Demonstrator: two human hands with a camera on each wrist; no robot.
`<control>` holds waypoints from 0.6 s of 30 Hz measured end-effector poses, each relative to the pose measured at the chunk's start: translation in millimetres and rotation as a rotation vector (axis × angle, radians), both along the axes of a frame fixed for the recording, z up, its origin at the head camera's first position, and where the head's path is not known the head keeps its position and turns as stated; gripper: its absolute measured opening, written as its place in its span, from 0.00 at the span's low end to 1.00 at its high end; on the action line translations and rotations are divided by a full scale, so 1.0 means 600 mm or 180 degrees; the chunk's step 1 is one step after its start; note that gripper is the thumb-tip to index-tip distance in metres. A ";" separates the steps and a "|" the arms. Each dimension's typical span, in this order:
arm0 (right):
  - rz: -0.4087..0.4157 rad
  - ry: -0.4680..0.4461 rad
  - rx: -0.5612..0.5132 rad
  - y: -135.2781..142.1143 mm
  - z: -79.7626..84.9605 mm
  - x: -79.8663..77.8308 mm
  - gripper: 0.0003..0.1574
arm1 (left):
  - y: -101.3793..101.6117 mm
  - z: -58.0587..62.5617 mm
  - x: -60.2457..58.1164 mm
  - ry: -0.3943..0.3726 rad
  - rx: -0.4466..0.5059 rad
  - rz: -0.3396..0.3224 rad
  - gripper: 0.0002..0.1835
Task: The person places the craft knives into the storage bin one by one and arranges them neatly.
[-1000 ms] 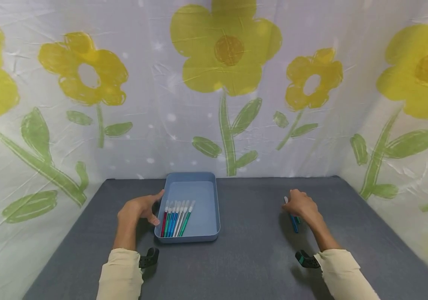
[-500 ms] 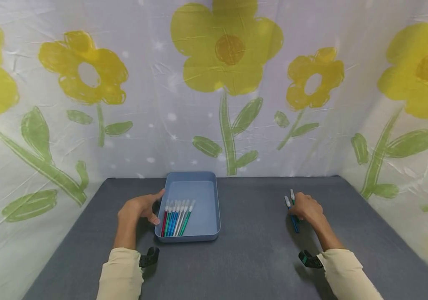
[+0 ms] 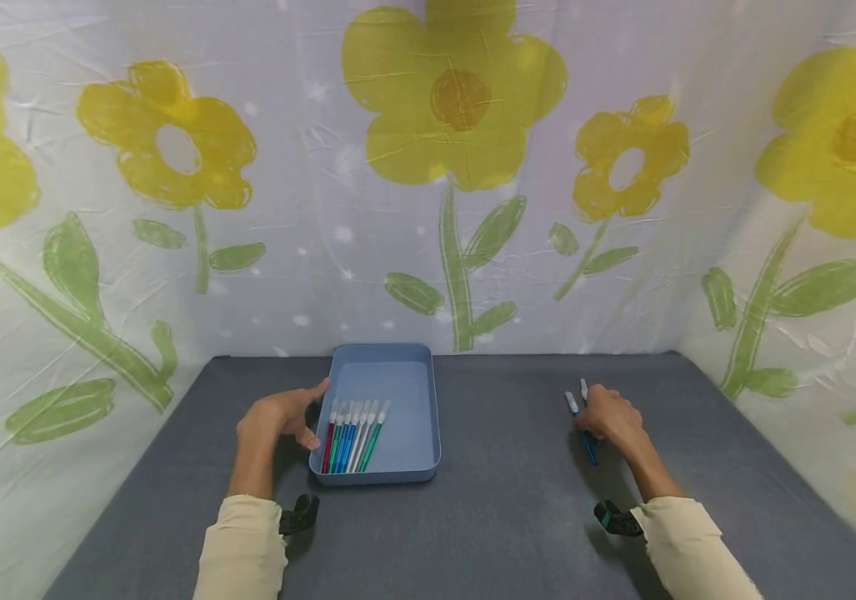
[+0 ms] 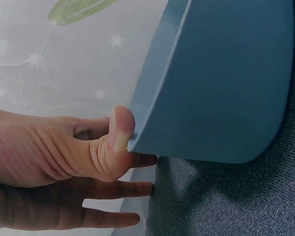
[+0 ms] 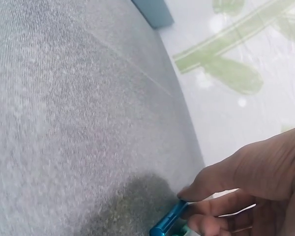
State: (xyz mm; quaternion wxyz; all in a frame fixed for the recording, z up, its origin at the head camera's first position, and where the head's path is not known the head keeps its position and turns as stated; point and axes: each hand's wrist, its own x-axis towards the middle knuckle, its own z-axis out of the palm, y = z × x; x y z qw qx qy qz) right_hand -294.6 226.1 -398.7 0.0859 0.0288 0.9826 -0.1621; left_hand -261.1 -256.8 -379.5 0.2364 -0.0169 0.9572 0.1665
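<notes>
My left hand (image 3: 277,417) rests against the left side of a blue tray (image 3: 408,437). In the left wrist view its thumb (image 4: 122,130) touches the rim and the other fingers extend straight. Several slim markers (image 3: 352,437) with pale caps and red, green, blue and silvery barrels lie side by side in the tray's near left part. At the right, my right hand (image 3: 611,415) pinches a blue marker (image 3: 589,450) between thumb and fingers, also seen in the right wrist view. Beside it shows the pale end of a green marker (image 3: 584,390), mostly hidden by the hand.
The dark grey table (image 3: 488,517) reaches back to a pale curtain (image 3: 300,208) printed with yellow flowers. A bare stretch of table lies between the tray and my right hand. Dark bands (image 3: 615,521) sit at both wrists.
My right hand has shifted slightly right, and the pale end of the second marker has come into view. The blue marker's far end has swung slightly left. My left hand and the tray stay put.
</notes>
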 end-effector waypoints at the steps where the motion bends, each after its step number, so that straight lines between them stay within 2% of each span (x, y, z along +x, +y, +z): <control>1: 0.0008 0.0021 -0.0008 -0.001 0.001 0.001 0.23 | 0.000 0.000 0.000 0.0000 -0.0005 -0.0008 0.68; 7: 0.0069 0.0142 -0.0046 -0.012 0.014 0.006 0.22 | -0.001 -0.001 -0.002 0.0047 -0.0002 -0.0089 0.67; 14: 0.0271 0.0198 -0.0230 -0.027 0.035 0.011 0.31 | -0.003 -0.001 -0.001 0.0036 0.0032 -0.0082 0.67; 18: 0.0426 0.0154 -0.0422 -0.036 0.047 0.014 0.33 | -0.002 -0.001 0.001 0.0034 0.0060 -0.0074 0.68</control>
